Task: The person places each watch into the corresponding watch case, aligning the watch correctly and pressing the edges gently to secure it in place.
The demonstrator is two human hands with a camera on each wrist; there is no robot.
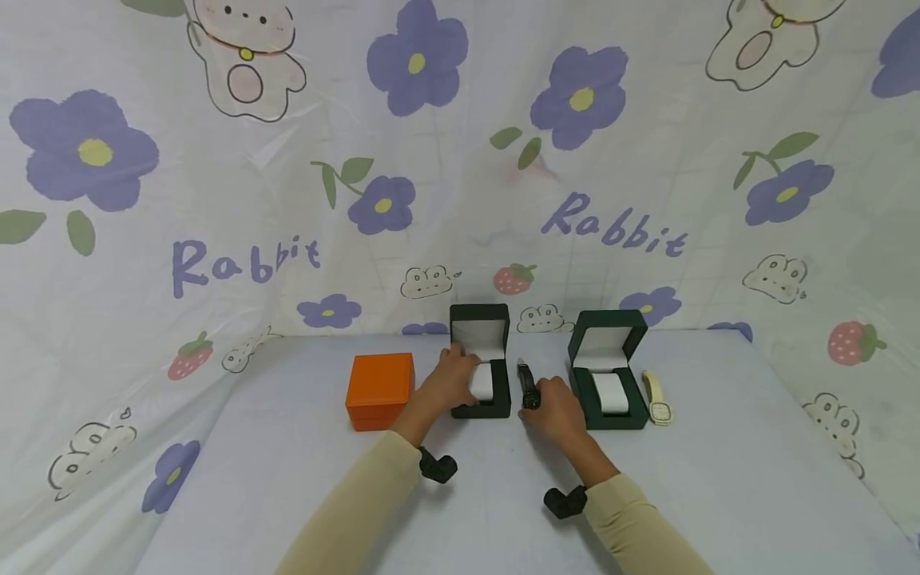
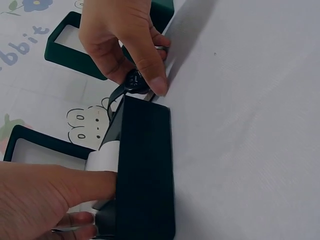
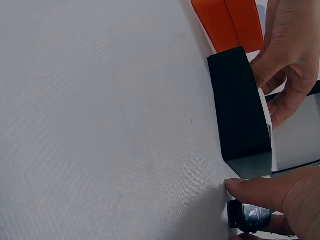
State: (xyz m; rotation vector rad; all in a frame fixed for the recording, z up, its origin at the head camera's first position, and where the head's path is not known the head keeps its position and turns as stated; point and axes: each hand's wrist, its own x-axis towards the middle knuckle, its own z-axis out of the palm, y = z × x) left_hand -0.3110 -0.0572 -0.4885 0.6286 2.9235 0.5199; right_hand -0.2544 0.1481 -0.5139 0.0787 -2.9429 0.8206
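Observation:
My left hand (image 1: 447, 382) reaches into an open dark green watch box (image 1: 496, 410). Its thumb and fingers pinch the white cushion (image 1: 484, 383) inside, and the left wrist view shows the thumb at the cushion's near side. Just right of that box, my right hand (image 1: 564, 411) holds a black wristwatch (image 1: 529, 390) by its dark case, between thumb and fingers. The strap stretches away toward the back of the table. In the right wrist view, the watch face (image 3: 256, 218) shows below the thumb, close beside the box's corner.
An orange box (image 1: 379, 391), closed, stands left of the green box. To the right is a second open green watch box (image 1: 614, 421) with a white cushion (image 1: 611, 391) inside. A gold-coloured wristwatch (image 1: 657, 399) lies beside it. A printed cloth (image 1: 460, 160) hangs behind the white table (image 1: 747, 479).

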